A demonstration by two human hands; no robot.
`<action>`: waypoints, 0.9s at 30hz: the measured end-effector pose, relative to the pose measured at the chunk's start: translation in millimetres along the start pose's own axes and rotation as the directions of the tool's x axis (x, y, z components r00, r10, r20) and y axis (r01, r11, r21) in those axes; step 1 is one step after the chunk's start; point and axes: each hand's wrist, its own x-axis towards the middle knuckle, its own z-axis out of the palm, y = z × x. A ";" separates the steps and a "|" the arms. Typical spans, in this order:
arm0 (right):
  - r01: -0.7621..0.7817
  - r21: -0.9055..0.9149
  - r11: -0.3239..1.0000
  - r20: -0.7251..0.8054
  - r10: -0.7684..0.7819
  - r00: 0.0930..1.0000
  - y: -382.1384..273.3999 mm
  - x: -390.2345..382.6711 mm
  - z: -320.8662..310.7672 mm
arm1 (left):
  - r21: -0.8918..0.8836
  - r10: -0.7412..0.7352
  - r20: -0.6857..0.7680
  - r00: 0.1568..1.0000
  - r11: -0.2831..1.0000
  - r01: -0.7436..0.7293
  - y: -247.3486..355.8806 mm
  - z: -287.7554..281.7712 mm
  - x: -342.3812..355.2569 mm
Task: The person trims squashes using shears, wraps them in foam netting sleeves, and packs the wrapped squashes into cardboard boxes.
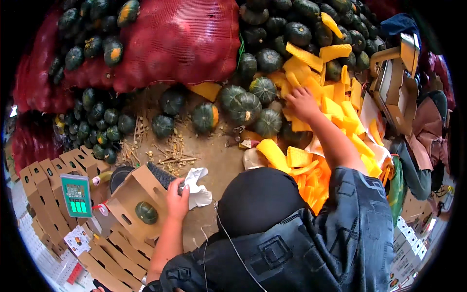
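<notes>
My left hand (178, 200) is closed around a crumpled white cloth (197, 189), beside an open cardboard box (127, 192). One dark green pumpkin (146, 212) lies inside that box. Out at the far right, my right hand (303, 104) reaches into a heap of yellow foam net sleeves (335, 109). Its fingers are bent over a sleeve at the heap's left side; their tips are partly lost among the foam. Close to that hand sit several green pumpkins, among them a striped one (263, 89) and another (268, 122) on the floor.
A scale display (76, 195) stands left of the box, near rows of folded cartons (48, 187). Red mesh sacks (185, 44) fill the far left. Pumpkins (297, 34) pile up at the back. Dry stems (177, 153) litter the floor. Open cartons (400, 97) stand at the right.
</notes>
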 end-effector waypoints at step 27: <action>-0.174 0.233 0.957 -0.167 0.216 0.962 27.6 116.7 -53.3 | -0.012 -0.168 0.155 0.973 0.985 0.172 16.5 10.4 19.2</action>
